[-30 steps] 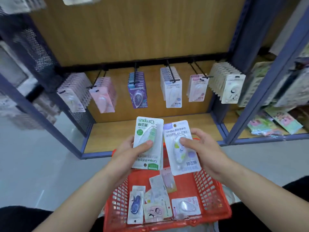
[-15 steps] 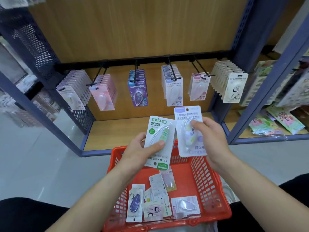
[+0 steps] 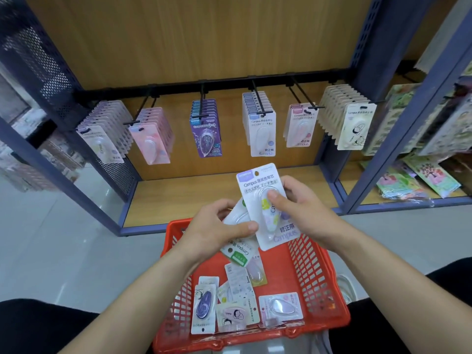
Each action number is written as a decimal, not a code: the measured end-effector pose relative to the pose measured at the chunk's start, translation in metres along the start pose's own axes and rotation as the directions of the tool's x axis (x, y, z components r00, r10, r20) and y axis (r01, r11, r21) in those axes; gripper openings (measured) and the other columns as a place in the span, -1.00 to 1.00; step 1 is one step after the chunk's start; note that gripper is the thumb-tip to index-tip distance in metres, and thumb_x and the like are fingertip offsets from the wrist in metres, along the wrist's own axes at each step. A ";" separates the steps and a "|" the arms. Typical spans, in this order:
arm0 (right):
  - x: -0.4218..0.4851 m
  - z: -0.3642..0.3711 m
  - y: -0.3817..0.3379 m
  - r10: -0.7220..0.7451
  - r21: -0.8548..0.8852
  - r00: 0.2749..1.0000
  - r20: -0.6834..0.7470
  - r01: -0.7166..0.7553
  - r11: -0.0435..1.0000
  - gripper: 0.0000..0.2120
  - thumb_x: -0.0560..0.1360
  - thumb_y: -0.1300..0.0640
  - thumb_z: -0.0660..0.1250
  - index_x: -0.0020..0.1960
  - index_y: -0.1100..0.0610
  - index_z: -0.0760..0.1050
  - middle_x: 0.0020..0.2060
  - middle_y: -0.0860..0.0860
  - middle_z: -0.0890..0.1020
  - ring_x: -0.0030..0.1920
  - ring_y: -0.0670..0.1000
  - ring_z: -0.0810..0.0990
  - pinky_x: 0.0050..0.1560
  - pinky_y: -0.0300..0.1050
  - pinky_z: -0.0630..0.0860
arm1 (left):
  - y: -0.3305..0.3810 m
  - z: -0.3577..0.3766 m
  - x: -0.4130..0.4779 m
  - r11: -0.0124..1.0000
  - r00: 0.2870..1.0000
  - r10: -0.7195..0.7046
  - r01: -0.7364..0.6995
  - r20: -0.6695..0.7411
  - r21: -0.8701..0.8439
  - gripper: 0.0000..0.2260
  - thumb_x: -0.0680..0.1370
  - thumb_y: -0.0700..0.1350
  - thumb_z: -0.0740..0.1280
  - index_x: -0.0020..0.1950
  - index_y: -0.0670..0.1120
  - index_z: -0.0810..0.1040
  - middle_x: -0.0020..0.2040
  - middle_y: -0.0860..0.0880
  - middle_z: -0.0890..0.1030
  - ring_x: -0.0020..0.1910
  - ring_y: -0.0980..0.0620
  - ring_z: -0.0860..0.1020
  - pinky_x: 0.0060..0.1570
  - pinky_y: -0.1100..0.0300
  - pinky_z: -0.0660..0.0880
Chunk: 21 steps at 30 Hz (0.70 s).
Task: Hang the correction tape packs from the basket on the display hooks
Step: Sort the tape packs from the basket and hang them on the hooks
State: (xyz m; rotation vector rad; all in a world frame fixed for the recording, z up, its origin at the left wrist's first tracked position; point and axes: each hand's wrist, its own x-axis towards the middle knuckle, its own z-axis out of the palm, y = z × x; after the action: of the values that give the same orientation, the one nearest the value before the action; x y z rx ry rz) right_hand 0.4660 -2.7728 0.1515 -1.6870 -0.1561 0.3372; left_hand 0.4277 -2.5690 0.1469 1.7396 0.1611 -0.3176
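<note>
Nearest the camera, a red basket [image 3: 316,272] holds several loose correction tape packs lying flat on its floor, among them a blue one [image 3: 204,306], a pink cartoon-printed one [image 3: 233,315] and a pink one with a clear blister [image 3: 281,306]. Above the basket's far end, the left hand [image 3: 212,231] has its grip closed on a green-labelled pack [image 3: 238,252], thumb across the front, the card turned upside down and tilted. Just beside it, the right hand [image 3: 306,208] grips a lilac-topped pack [image 3: 255,185], thumb pressed on the blister and fingers behind the card, which stands nearly upright with its hang hole at the top. This card overlaps the front of the green-labelled one. Beyond the hands lies the wooden shelf board [image 3: 178,198] of a blue-framed display bay. Above it, a black rail [image 3: 229,81] carries six display hooks [image 3: 258,100], each loaded with a row of packs: lilac [image 3: 102,141], pink [image 3: 150,141], purple [image 3: 207,134], white [image 3: 263,134], pale pink [image 3: 300,129] and cream [image 3: 355,126]. The pale pink row is the shortest. To the right, a neighbouring bay holds colourful packets [image 3: 419,180].
</note>
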 end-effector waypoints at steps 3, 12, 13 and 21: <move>0.001 0.002 0.004 0.012 0.012 0.997 -0.072 -0.011 1.000 -0.85 0.63 -0.01 0.32 0.12 0.04 0.55 0.05 0.03 0.72 0.09 0.12 0.70 0.17 0.25 0.60 | -0.001 -0.007 0.005 0.999 0.997 0.032 -0.033 -0.069 -0.024 -0.50 0.27 -0.13 0.67 0.17 0.01 0.63 0.03 -0.06 0.72 -0.11 0.00 0.73 -0.18 0.17 0.65; -0.003 0.015 0.012 0.046 -0.038 0.998 0.034 -0.044 0.998 -0.76 0.63 -0.02 0.31 0.14 0.16 0.48 -0.20 0.05 0.74 -0.18 0.05 0.65 0.02 0.14 0.59 | -0.002 -0.018 0.015 0.962 0.911 0.043 -0.149 -0.411 -0.230 -0.43 0.23 -0.12 0.70 0.19 0.03 0.60 0.02 -0.03 0.74 -0.03 -0.10 0.73 0.03 -0.13 0.66; -0.004 0.017 0.013 0.056 -0.060 0.997 0.058 -0.053 0.997 -0.76 0.63 -0.04 0.31 0.13 0.13 0.49 -0.22 0.04 0.73 -0.20 0.03 0.65 0.02 0.12 0.58 | -0.001 -0.019 0.015 0.960 0.909 0.042 -0.153 -0.415 -0.237 -0.45 0.23 -0.10 0.68 0.18 0.01 0.61 0.02 -0.02 0.75 -0.01 -0.10 0.73 0.07 -0.15 0.65; -0.005 0.019 0.016 -0.010 -0.031 0.998 0.058 0.012 0.999 -0.84 0.63 0.06 0.34 0.14 0.12 0.50 0.05 0.03 0.72 0.11 0.15 0.67 0.19 0.21 0.55 | 0.004 -0.018 0.013 0.935 0.928 0.073 -0.191 -0.366 -0.297 -0.65 0.35 -0.13 0.61 0.08 -0.14 0.67 -0.03 -0.10 0.75 0.03 -0.21 0.71 0.12 -0.16 0.61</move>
State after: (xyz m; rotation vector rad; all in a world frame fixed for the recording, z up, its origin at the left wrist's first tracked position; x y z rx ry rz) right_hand 0.4543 -2.7586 0.1340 -1.7073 -0.2148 0.3773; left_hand 0.4432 -2.5529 0.1494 1.4508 0.3329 0.1219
